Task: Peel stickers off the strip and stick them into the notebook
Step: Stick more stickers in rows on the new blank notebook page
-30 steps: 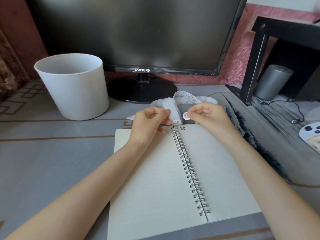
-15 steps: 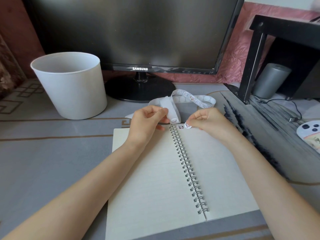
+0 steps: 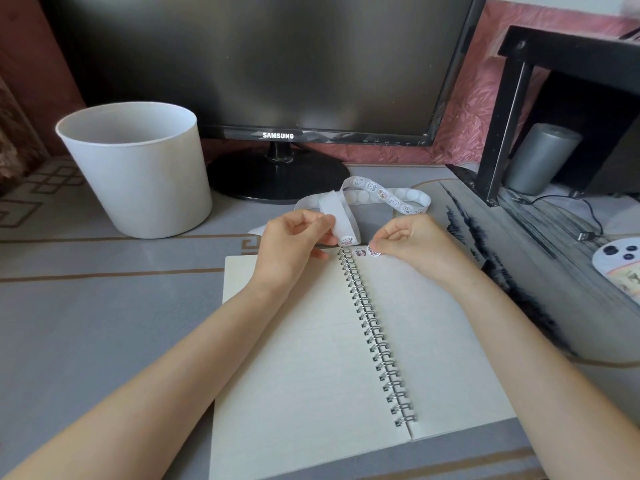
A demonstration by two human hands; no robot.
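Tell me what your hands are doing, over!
Left hand pinching sticker strip. Right hand pressing round sticker onto notebook, beside one already stuck. Nothing blocking.

Soft, even daylight, sharp centre, wide-angle bending at edges, faint monitor [image 3: 263,60] glare.

**Both hands pinched, forearms reaching forward**

The left hand [image 3: 294,240] is curled loosely, thumb and forefinger closed on the sticker strip [image 3: 341,223], palm turned inward. The right hand [image 3: 412,239] makes a soft fist, fingertips [image 3: 379,244] pressed down on a round sticker [image 3: 373,251]. Both bare forearms stretch forward, converging.
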